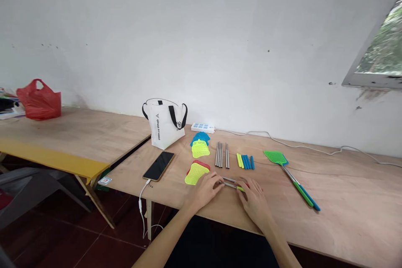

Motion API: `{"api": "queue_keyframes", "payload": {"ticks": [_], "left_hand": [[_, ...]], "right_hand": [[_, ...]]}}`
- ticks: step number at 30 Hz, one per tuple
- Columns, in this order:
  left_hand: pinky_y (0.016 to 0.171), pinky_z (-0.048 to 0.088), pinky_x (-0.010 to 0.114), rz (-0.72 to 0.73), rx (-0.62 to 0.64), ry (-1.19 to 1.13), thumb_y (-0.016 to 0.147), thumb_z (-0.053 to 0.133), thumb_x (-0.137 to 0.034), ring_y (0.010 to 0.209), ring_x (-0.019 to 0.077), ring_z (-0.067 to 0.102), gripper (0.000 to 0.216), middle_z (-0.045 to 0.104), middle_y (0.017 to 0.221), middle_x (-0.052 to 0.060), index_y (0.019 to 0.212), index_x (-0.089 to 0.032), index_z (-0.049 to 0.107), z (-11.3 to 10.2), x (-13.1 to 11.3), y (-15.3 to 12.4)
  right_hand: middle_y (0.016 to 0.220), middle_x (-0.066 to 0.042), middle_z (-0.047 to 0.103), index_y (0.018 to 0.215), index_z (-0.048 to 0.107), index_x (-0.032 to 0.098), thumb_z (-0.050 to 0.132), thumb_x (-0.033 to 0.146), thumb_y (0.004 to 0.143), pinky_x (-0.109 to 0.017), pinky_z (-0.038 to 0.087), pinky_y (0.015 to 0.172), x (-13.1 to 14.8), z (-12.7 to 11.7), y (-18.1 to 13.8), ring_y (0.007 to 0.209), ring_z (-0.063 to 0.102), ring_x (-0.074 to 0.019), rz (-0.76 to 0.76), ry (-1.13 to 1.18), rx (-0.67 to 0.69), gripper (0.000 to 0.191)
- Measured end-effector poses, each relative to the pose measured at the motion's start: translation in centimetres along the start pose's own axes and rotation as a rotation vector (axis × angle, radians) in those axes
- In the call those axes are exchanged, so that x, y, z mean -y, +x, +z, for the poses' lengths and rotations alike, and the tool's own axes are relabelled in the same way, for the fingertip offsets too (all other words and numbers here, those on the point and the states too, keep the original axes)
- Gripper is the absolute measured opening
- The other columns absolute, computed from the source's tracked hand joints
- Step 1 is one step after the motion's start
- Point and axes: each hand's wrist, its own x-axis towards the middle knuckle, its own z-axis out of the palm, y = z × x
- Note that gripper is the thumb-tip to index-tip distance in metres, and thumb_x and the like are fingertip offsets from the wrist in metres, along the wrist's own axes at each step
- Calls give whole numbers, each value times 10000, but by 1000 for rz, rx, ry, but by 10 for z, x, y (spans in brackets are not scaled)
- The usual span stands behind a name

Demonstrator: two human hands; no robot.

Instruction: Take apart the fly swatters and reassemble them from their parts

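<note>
Two thin metal rods [230,182] lie side by side on the near part of the table, between my hands. My left hand [205,188] has its bent fingers closed at their left ends, beside a yellow mesh fly swatter head [195,174] that overlaps a red one [203,163]. My right hand [253,199] closes over the right ends, where a yellow handle [240,189] shows and a bit of red appears under the fingers. Whether the rods join the heads is hidden by my left hand.
Farther back lie blue [201,136] and yellow [200,149] swatter heads, metal tubes [219,155], and yellow and blue handles [246,161]. Green and blue swatters [293,180] lie right. A phone [159,166], white bag [165,123] and power strip [202,127] stand left and behind.
</note>
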Motion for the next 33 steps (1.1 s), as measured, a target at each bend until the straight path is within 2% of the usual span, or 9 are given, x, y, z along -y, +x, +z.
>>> {"api": "queue_keyframes", "payload": {"ticks": [2, 5, 10, 19, 21, 24, 27, 29, 33], "left_hand": [[756, 456, 286, 40, 79, -41, 956, 611, -309, 827, 207, 646, 124, 704, 899, 18, 994, -244, 709, 5, -7, -1], [733, 433, 280, 66, 147, -2, 936, 617, -258, 863, 218, 651, 79, 717, 931, 22, 951, -227, 688, 7, -17, -3], [704, 405, 273, 29, 166, 68, 957, 610, -274, 818, 197, 626, 88, 686, 865, 5, 903, -210, 638, 3, -24, -3], [742, 424, 284, 38, 185, 85, 976, 589, -300, 856, 202, 630, 107, 683, 902, 13, 943, -209, 634, 3, -22, -4], [762, 437, 286, 29, 192, 83, 976, 588, -300, 889, 207, 638, 99, 689, 931, 12, 1008, -219, 635, 2, -23, -4], [776, 459, 283, 2, 168, 93, 981, 537, -220, 932, 201, 652, 218, 683, 1073, 15, 1190, -253, 590, 0, -26, -6], [770, 489, 284, -41, 121, 154, 964, 460, -123, 961, 187, 659, 365, 587, 1309, 43, 1293, -263, 530, 0, -27, -5], [809, 510, 299, -55, 104, 192, 960, 452, -110, 1012, 197, 655, 374, 550, 1360, 53, 1298, -250, 529, 1, -26, -5], [915, 518, 339, -35, 111, 234, 985, 460, -135, 1104, 218, 632, 299, 595, 1293, 47, 1237, -238, 582, 6, -23, -5]], "right_hand": [[1146, -75, 663, 1132, 635, 265, 424, 214, 1016, -409, 511, 915, 3, -1, 1, 1049, 634, -239, -49, 55, 50, 246], [1014, -56, 668, 1074, 638, 250, 399, 172, 1013, -369, 528, 850, 11, 0, 1, 937, 657, -219, -128, 81, 149, 258], [979, -34, 657, 1069, 619, 256, 414, 215, 1025, -313, 527, 690, 15, 3, 0, 808, 680, -197, -53, 78, 225, 214], [971, -32, 656, 1072, 617, 263, 413, 234, 1029, -316, 527, 703, 14, 2, 0, 810, 682, -201, -57, 72, 225, 210], [973, -35, 656, 1060, 619, 264, 409, 241, 1031, -318, 529, 713, 14, 3, 0, 821, 681, -203, -57, 65, 227, 214], [1002, -47, 661, 1055, 627, 263, 401, 264, 1038, -337, 538, 747, 12, 4, 0, 866, 686, -214, -45, 56, 222, 227], [1002, -48, 663, 1038, 638, 265, 389, 276, 1043, -348, 543, 769, 11, 6, -1, 893, 689, -218, -42, 54, 211, 250], [995, -48, 661, 1023, 639, 264, 385, 278, 1044, -345, 542, 758, 11, 7, -1, 875, 687, -214, -45, 47, 201, 256], [978, -48, 658, 1020, 632, 258, 390, 272, 1044, -358, 534, 782, 10, 9, -2, 864, 674, -217, -51, 27, 184, 243]]}}
